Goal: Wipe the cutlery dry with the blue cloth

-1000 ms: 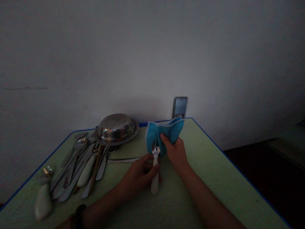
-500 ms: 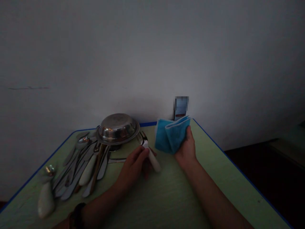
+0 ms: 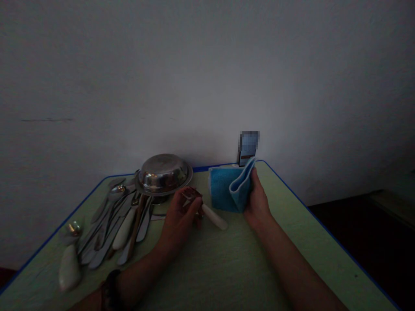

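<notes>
My left hand (image 3: pixel 183 216) is closed around the metal neck of a fork (image 3: pixel 214 217) with a thick white handle. Its tines point up and to the left, partly behind my fingers, and the handle slants down to the right. A folded blue cloth (image 3: pixel 227 190) is gripped by my right hand (image 3: pixel 258 203), whose fingers are mostly hidden behind it. The cloth and the fork are held a small distance apart. Left of my left hand lies a spread of knives, forks and spoons, among them a white-handled piece (image 3: pixel 123 231).
An upturned metal bowl (image 3: pixel 164 172) rests at the back of the green table (image 3: pixel 233 276), close to the wall. A phone (image 3: pixel 248 149) leans upright behind the cloth. At the front left sits a spoon with a thick white handle (image 3: pixel 69 268). Blue edging (image 3: pixel 292 186) borders the table.
My left hand has shifted its hold up the fork toward the tines, and the fork lies flatter. The cloth has opened into a looser fold. The view has moved slightly.
</notes>
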A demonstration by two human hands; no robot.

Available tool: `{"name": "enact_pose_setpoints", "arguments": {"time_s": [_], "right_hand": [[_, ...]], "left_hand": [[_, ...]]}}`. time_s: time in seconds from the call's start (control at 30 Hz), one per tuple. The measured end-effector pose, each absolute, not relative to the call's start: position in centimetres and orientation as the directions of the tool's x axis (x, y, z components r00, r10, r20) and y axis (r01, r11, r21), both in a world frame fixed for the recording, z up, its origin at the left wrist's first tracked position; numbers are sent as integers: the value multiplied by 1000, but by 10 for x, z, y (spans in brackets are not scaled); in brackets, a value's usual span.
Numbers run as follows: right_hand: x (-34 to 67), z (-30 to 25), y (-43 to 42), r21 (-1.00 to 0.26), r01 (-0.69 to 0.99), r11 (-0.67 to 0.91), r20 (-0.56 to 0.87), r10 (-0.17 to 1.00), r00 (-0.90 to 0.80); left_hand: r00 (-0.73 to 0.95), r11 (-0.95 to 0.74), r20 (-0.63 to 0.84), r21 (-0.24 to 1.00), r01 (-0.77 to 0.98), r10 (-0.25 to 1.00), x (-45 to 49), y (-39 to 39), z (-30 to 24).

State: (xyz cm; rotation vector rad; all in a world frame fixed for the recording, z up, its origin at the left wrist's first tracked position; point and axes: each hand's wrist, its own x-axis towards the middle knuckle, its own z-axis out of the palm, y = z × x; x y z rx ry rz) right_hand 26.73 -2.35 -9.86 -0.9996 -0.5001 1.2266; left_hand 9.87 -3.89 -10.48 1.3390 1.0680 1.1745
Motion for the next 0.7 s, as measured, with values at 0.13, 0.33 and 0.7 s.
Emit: {"name": "enact_pose_setpoints", "arguments": {"time_s": [0.13, 0.33, 0.7], "right_hand": [[268, -103, -23, -934, -355, 38, -102, 925, 366], [261, -92, -40, -953, 250, 173, 188, 981, 39], [253, -95, -51, -646, 655, 392, 206, 916, -344]], "left_hand": [[110, -113, 100, 987, 117, 989, 95, -37, -104], [58, -134, 125, 971, 196, 990, 91, -37, -104], [71, -265, 256, 904, 335, 964, 90, -37, -107]]}}
